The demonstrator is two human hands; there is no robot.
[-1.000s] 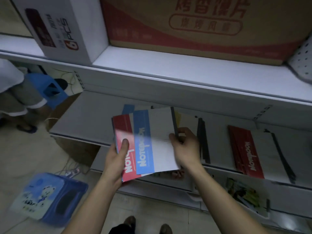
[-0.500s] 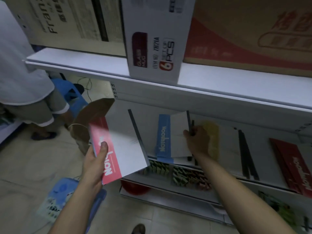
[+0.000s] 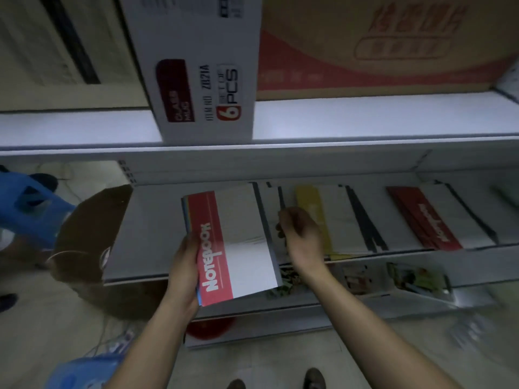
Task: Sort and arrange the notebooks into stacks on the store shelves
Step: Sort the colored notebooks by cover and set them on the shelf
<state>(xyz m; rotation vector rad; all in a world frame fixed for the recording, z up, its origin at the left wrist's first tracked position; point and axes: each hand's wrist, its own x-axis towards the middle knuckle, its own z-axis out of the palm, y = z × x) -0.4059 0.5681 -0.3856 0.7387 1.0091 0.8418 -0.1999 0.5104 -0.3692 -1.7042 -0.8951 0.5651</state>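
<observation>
My left hand grips the left edge of a stack of notebooks; the top one has a red band reading "Notebook" and a white cover. Just right of that stack, my right hand hovers over the notebook shelf with fingers loosely curled and nothing in them. A white notebook with a black spine lies on the shelf behind the held stack, mostly hidden. A yellow-banded pile lies beside my right hand. A red-banded pile lies further right.
On the upper shelf stand a white "6 PCS" box and a large red-printed carton. An open brown carton and a blue stool are at the left. A lower shelf holds colourful packs.
My right hand has let go of the blue-banded notebook on the shelf and come back toward the stack. My left hand has brought the stack to the right, in front of that spot.
</observation>
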